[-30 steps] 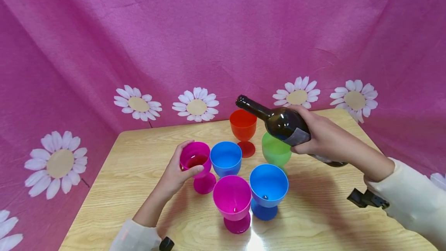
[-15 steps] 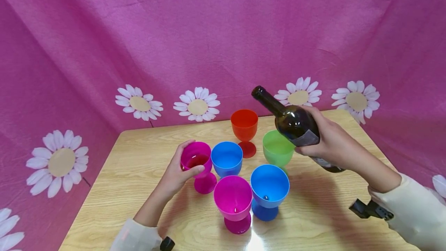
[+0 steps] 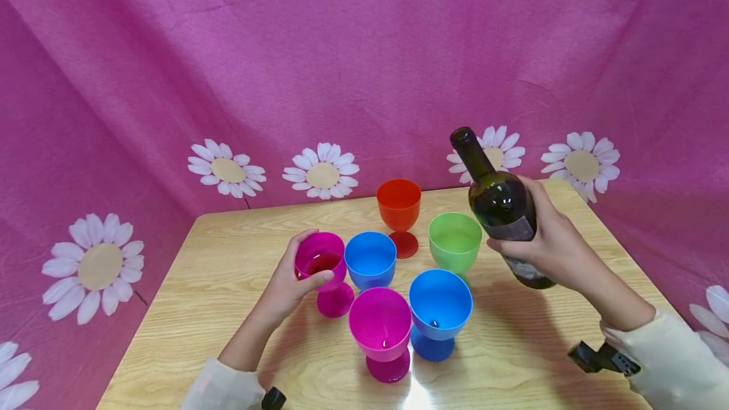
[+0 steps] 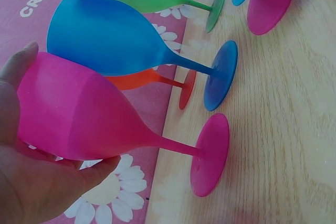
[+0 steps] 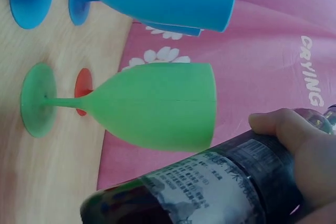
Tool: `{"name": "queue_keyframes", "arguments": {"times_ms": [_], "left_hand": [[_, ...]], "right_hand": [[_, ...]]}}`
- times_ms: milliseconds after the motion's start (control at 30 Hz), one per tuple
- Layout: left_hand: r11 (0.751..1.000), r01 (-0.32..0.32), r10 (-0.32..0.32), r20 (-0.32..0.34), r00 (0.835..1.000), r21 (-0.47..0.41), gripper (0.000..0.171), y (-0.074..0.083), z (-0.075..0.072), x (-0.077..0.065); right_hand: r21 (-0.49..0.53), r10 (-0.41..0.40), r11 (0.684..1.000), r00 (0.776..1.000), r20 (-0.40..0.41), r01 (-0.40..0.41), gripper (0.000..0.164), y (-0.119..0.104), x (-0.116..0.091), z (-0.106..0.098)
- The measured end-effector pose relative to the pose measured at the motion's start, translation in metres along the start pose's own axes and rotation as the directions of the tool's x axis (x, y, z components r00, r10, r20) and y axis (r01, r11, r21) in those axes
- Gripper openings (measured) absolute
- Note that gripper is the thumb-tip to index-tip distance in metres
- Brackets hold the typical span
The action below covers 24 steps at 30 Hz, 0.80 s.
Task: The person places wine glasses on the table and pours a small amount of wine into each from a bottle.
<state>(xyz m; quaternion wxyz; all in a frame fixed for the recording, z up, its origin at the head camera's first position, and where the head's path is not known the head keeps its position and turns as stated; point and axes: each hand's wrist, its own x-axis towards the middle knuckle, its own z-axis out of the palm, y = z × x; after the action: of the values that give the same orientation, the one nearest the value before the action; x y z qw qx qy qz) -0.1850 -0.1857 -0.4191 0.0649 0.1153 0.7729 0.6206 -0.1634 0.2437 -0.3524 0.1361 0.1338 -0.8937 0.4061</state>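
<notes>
Left hand [image 3: 293, 282], head: I see fingers curled round pink goblet [image 3: 319, 244], red liquid [image 3: 322, 263] inside; blue goblet [image 3: 370, 255] at three o'clock.
Right hand [image 3: 551, 242], head: fingers wrapped round dark bottle [image 3: 501, 198], neck leaning to eleven o'clock.
Pink goblet, left wrist: foot on worktop [image 4: 283, 129].
Dark bottle, right wrist: label [image 5: 210, 182] showing; green goblet [image 5: 163, 106] at eleven o'clock.

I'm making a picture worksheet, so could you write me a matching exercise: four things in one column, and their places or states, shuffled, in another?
Column one
1. wine bottle
2. orange-red goblet
3. green goblet
4. left hand

Column two
A. farthest back of the goblets, head view
B. around a pink goblet containing red liquid
C. farthest right of the goblets, head view
D. gripped by the right hand

Pairs: 1-D, 2-A, 3-C, 4-B
</notes>
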Motion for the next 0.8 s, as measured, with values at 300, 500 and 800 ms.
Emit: {"name": "queue_keyframes", "arguments": {"times_ms": [300, 500, 800], "left_hand": [[1.000, -0.005, 0.005, 0.002, 1.000, 0.009, 0.088, -0.001, -0.001, 0.000], [1.000, -0.004, 0.004, -0.006, 1.000, 0.022, 0.088, 0.000, -0.001, 0.000], [1.000, -0.019, 0.019, 0.015, 1.000, -0.016, 0.085, -0.003, -0.001, 0.003]], "right_hand": [[0.074, 0.052, 0.996, 0.998, -0.026, -0.050, 0.103, 0.010, -0.009, 0.005], [0.122, 0.087, 0.989, 0.996, -0.018, -0.084, 0.105, 0.018, -0.014, 0.007], [0.151, 0.131, 0.981, 0.990, -0.042, -0.124, 0.109, 0.030, -0.020, 0.014]]}}
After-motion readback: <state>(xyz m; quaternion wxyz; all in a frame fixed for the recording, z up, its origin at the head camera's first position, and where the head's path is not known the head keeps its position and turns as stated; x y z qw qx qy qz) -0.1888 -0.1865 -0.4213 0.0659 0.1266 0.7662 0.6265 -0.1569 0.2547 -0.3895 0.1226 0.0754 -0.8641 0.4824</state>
